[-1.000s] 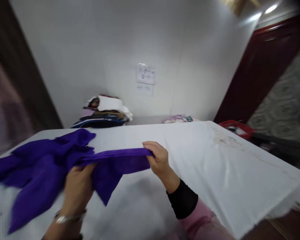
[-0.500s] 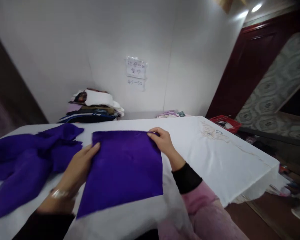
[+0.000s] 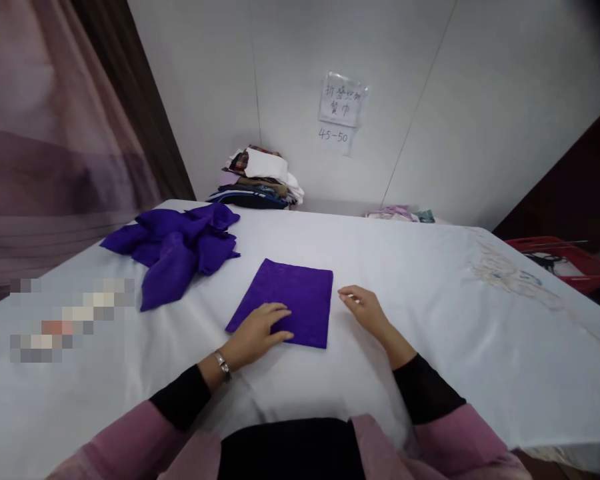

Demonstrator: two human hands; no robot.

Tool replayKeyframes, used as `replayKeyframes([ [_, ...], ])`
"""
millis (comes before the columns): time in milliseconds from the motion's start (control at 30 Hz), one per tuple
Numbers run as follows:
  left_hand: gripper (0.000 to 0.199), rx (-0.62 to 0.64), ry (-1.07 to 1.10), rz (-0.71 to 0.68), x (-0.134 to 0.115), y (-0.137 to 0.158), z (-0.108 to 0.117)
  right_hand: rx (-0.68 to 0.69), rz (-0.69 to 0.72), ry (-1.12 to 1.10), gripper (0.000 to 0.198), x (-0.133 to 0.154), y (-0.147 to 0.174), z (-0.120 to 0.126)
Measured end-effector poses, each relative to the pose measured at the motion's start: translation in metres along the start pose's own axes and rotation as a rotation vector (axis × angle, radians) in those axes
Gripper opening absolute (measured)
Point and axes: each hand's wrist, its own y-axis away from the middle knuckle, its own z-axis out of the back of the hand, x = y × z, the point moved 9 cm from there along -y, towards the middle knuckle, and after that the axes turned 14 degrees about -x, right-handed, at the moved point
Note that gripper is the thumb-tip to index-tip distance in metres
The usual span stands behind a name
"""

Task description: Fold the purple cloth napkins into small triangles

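A purple cloth napkin (image 3: 305,300), folded to a rough square, lies flat on the white tablecloth (image 3: 290,387) in front of me. My left hand (image 3: 260,333) rests on its lower left part, fingers and thumb spread over the fabric without gripping it. Just off the napkin's right edge, my right hand (image 3: 364,308) hovers with loosely bent fingers and nothing in them. Farther back on the left, a crumpled heap of the same purple cloth (image 3: 180,247) sits apart from both hands.
Against the wall stands a stack of folded clothes (image 3: 260,177). A few lilac and green cloths (image 3: 400,213) lie at the table's back edge. A red basket (image 3: 570,260) is beyond the right side. Handwritten paper signs (image 3: 341,100) hang on the wall.
The napkin has gone from being held at its side edges by both hands to lying flat on the table. My right hand has let go of it; my left now rests on top. The view has shifted left.
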Motion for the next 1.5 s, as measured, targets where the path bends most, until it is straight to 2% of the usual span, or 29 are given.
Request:
replayKeyframes([
  [100,0.032,0.049,-0.08,-0.073,0.001,0.008,-0.017,0.067,0.063,-0.024,0.015,0.002,0.016,-0.022],
  [200,0.017,0.011,-0.06,-0.099,0.0,0.005,-0.02,0.124,0.138,-0.033,0.018,0.009,0.028,-0.038],
  [267,0.013,-0.028,0.001,-0.092,-0.004,0.002,-0.017,0.157,0.192,-0.024,0.021,0.015,0.034,-0.045],
  [433,0.016,-0.23,0.154,0.004,-0.008,-0.006,0.008,0.215,0.253,-0.033,0.033,0.029,0.043,-0.05],
  [567,0.02,-0.348,0.216,0.101,0.0,-0.008,0.026,0.197,0.301,-0.006,0.048,0.034,0.043,-0.05],
  [700,0.024,-0.358,0.229,0.154,-0.004,-0.004,0.033,0.111,0.315,0.039,0.038,0.028,0.032,-0.046],
  [867,0.023,-0.289,0.278,0.047,-0.046,0.003,0.037,0.165,0.372,0.153,0.027,0.026,0.024,-0.048],
  [933,0.019,-0.33,0.309,0.034,-0.053,0.001,0.053,0.171,0.373,0.169,0.025,0.026,0.022,-0.047],
  [967,0.017,-0.403,0.326,0.045,-0.051,-0.003,0.07,0.163,0.369,0.176,0.025,0.026,0.021,-0.046],
  [1033,0.015,-0.654,0.373,0.112,-0.03,-0.008,0.116,0.144,0.362,0.191,0.026,0.024,0.02,-0.043],
  [1100,0.014,-0.987,0.491,0.236,0.008,-0.005,0.166,0.141,0.36,0.204,0.028,0.021,0.02,-0.043],
  [1133,0.013,-1.107,0.624,0.316,0.032,-0.001,0.181,0.138,0.358,0.209,0.028,0.019,0.02,-0.043],
  [1167,0.011,-1.161,0.777,0.392,0.055,0.0,0.188,0.138,0.352,0.216,0.028,0.016,0.02,-0.043],
  [1233,0.01,-1.101,0.979,0.589,0.093,0.004,0.182,0.145,0.333,0.241,0.029,0.011,0.02,-0.045],
  [1300,0.011,-1.043,1.04,0.745,0.116,0.018,0.167,0.17,0.321,0.277,0.031,0.009,0.021,-0.05],
  [1400,0.012,-0.966,1.041,0.836,0.126,0.04,0.147,0.293,0.386,0.32,0.038,0.019,0.035,-0.068],
  [1500,0.01,-0.976,1.029,0.881,0.125,0.051,0.139,0.497,0.538,0.357,0.05,0.036,0.067,-0.098],
])
